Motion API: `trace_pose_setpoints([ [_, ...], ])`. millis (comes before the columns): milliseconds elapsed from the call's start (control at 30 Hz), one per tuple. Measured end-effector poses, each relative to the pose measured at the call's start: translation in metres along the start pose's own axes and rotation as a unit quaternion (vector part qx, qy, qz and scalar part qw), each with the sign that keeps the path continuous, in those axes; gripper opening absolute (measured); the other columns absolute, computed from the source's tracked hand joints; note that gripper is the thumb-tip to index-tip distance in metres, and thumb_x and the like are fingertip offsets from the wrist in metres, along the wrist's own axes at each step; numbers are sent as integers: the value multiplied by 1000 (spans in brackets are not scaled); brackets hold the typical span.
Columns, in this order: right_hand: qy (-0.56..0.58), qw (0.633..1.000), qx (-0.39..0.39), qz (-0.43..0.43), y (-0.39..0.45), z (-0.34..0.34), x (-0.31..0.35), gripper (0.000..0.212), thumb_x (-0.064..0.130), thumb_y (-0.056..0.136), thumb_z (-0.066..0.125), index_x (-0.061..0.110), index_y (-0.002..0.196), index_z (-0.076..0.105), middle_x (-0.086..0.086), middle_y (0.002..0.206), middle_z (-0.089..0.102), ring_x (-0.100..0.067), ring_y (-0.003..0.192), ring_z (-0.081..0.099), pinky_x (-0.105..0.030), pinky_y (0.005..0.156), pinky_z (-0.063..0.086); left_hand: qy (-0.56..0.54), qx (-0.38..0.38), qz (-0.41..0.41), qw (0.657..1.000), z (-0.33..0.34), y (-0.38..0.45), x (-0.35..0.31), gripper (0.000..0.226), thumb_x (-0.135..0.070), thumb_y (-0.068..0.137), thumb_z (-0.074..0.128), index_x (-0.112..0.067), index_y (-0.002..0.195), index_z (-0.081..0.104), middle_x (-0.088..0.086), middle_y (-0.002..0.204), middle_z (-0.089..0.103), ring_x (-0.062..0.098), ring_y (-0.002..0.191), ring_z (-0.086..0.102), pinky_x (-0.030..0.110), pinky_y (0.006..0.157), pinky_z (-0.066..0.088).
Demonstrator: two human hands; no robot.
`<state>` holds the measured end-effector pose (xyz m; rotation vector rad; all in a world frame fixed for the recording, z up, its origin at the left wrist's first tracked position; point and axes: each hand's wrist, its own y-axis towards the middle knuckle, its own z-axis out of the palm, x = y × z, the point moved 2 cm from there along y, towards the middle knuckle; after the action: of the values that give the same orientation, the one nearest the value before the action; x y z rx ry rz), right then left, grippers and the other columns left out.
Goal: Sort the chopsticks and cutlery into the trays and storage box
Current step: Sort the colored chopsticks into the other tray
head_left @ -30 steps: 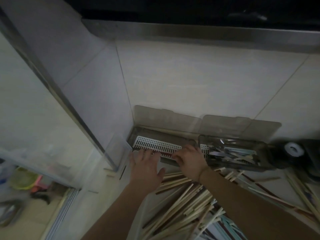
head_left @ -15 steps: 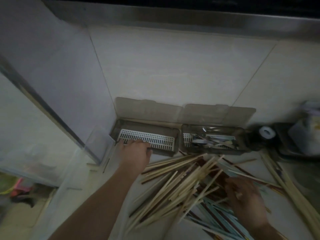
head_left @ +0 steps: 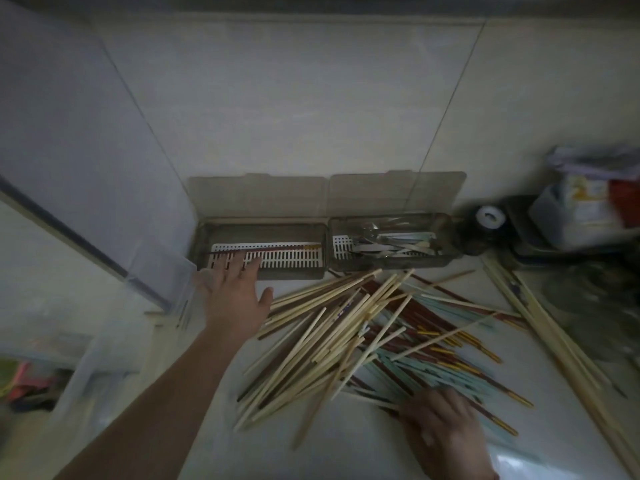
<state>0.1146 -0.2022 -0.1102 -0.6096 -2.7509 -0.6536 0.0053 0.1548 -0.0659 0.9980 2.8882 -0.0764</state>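
Barely begun — left tray (head_left: 201, 251) holds one dark chopstick (head_left: 263, 250), pile (head_left: 363, 334) unsorted; left hand (head_left: 235, 299) splayed, right hand (head_left: 446, 434) grip unclear.

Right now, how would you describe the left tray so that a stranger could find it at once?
Look at the tiled wall's corner, where two lidded trays sit side by side. The left tray is the one against the corner, with the left hand reaching into it. Unlike the right tray, full of cutlery, it holds only a couple of dark chopsticks on its white grid.
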Motion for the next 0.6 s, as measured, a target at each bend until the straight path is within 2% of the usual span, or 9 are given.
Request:
trace_pose_setpoints([
  [100, -47, 998, 24, -16, -2, 11, 3, 28, 48, 90, 52, 28, 81, 70, 4, 88, 64, -23, 82, 53, -33, 69, 37, -2, 9, -12, 1000, 1, -2, 2, 61, -52, 92, 50, -31, 147, 35, -1, 159, 27, 28, 147, 12, 61, 114, 3],
  [167, -66, 998, 23, 5, -5, 14, -1, 33, 54, 87, 52, 28, 80, 71, 3, 87, 64, -24, 84, 51, -34, 69, 37, -3, 8, -11, 1000, 1, -2, 1, 59, -51, 91, 52, -31, 145, 38, -2, 154, 34, 28, 146, 16, 61, 115, 3],
  [233, -73, 997, 21, 8, -6, 13, -1, 34, 56, 86, 52, 29, 81, 72, 2, 86, 64, -26, 83, 50, -36, 69, 39, -5, 0, -11, 1000, 1, -2, 1, 56, -50, 90, 53, -32, 142, 42, -2, 150, 39, 28, 143, 19, 61, 114, 4],
  [333, -93, 995, 25, -14, -6, 10, 5, 48, 54, 95, 37, 26, 79, 72, 0, 85, 64, -27, 83, 48, -37, 68, 36, -8, -4, -10, 1000, 0, -3, 1, 55, -49, 88, 54, -32, 140, 43, -2, 146, 42, 27, 141, 20, 60, 114, 5],
  [433, -108, 993, 51, -11, -12, -3, 1, 55, 52, 97, 30, 24, 76, 73, 0, 87, 67, -26, 88, 49, -37, 67, 46, -2, -4, -5, 1000, 0, -2, 1, 55, -50, 88, 53, -33, 140, 42, -3, 145, 42, 26, 140, 22, 60, 114, 7],
  [500, -112, 990, 85, 18, -14, -21, -7, 45, 53, 92, 42, 25, 75, 73, 4, 89, 69, -25, 90, 51, -38, 65, 52, -9, -6, -5, 1000, -1, -3, 1, 55, -49, 88, 54, -33, 139, 43, -2, 145, 42, 27, 140, 22, 59, 114, 6],
  [533, -102, 989, 101, 39, -15, -29, -16, 34, 51, 87, 53, 27, 76, 74, 7, 89, 70, -23, 89, 54, -36, 65, 53, -11, -6, -6, 1000, -1, -3, 1, 55, -49, 87, 55, -33, 139, 43, -2, 144, 42, 27, 140, 21, 59, 114, 5],
  [567, -94, 987, 113, 70, -16, -38, -24, 15, 44, 78, 70, 29, 76, 73, 11, 87, 70, -20, 87, 57, -33, 68, 52, -11, -7, -8, 1000, -1, -3, 0, 56, -49, 87, 55, -33, 139, 43, -3, 144, 42, 27, 141, 21, 60, 114, 4],
  [600, -62, 982, 130, 126, -17, -45, -34, 16, 32, 66, 85, 32, 76, 73, 14, 84, 69, -16, 82, 61, -25, 73, 51, -10, -8, -10, 1000, 0, -3, 0, 56, -49, 87, 55, -33, 139, 43, -3, 144, 42, 27, 141, 21, 60, 114, 4],
])
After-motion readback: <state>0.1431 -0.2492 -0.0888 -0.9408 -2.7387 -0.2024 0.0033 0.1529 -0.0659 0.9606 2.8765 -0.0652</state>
